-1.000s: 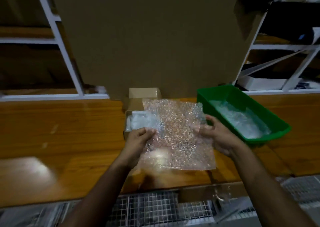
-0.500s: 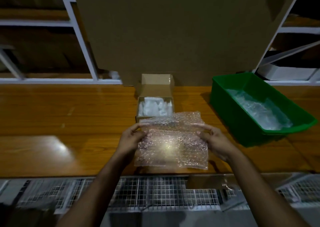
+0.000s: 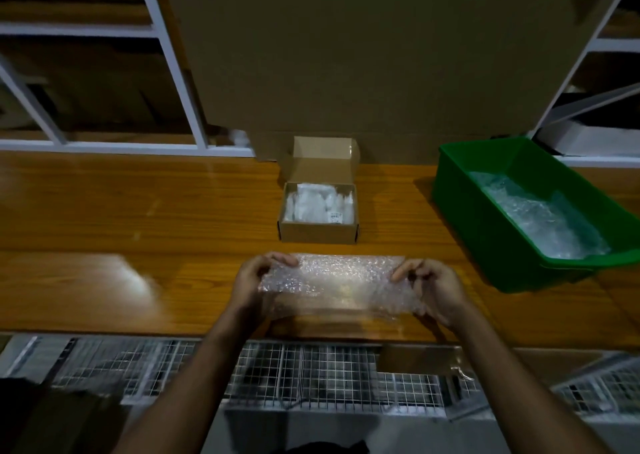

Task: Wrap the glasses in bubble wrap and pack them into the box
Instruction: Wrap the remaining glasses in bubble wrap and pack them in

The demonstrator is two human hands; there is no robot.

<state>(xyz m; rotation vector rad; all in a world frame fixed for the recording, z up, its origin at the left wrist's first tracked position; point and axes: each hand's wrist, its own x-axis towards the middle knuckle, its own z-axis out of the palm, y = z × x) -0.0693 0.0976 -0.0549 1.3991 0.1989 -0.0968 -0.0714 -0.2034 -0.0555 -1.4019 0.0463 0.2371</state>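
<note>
A sheet of clear bubble wrap [image 3: 336, 280] is stretched between my hands just above the near part of the wooden table. My left hand [image 3: 256, 280] pinches its left edge and my right hand [image 3: 433, 287] pinches its right edge. Behind the sheet stands a small open cardboard box [image 3: 317, 232], its lid flap up. White wrapped packets [image 3: 318, 202] lie inside it, one with a small label. No bare glasses show in this view.
A green plastic bin [image 3: 460, 211] holding more clear bubble wrap [image 3: 540, 218] stands at the right. A large cardboard panel [image 3: 363, 55] rises behind the box, white shelf frames [image 3: 173, 62] beside it. Wire mesh baskets [image 3: 311, 370] sit below the table's [image 3: 138, 218] front edge.
The bubble wrap has come down toward me and now uncovers the small box. The sheet looks narrower, pulled flatter between my hands. The camera has tilted downward.
</note>
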